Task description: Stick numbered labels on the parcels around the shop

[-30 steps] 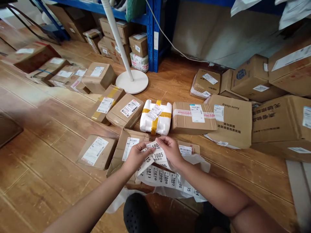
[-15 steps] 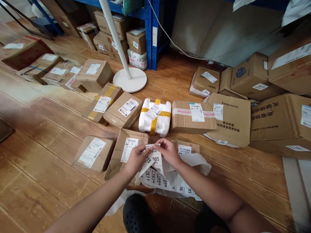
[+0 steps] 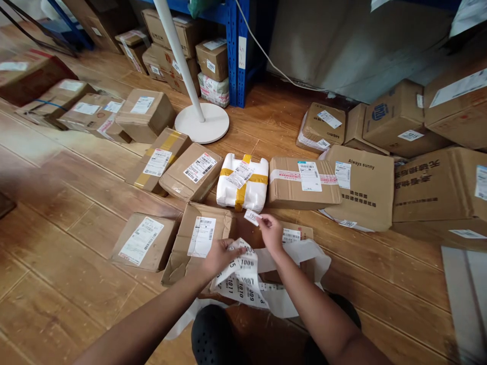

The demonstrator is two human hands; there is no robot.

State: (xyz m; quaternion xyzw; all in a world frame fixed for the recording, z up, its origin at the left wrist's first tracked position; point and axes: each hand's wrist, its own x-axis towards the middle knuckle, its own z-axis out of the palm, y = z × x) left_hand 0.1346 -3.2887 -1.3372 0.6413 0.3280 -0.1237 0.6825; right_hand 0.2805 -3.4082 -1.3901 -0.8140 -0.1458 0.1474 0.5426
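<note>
My left hand [image 3: 219, 256] is closed on a strip of white number stickers [image 3: 243, 276] that droops down toward my knees. My right hand [image 3: 271, 230] pinches one small peeled sticker [image 3: 251, 217] and holds it up above the strip. Both hands hover over a brown cardboard parcel [image 3: 198, 238] with a shipping label. Just beyond the sticker lies a white foam parcel [image 3: 242, 181] bound with yellow tape. A flat brown box [image 3: 302, 182] lies to its right.
Many labelled cardboard parcels [image 3: 192, 172] lie on the wooden floor in rows. Large cartons [image 3: 361, 187] pile up at right. A white lamp base [image 3: 201, 122] and pole stand ahead, before blue shelving [image 3: 239, 50]. My dark shoes [image 3: 213, 334] are at the bottom.
My right hand has pulled one sticker off the strip and lifted it away to the right. My left hand has dropped lower with the strip.
</note>
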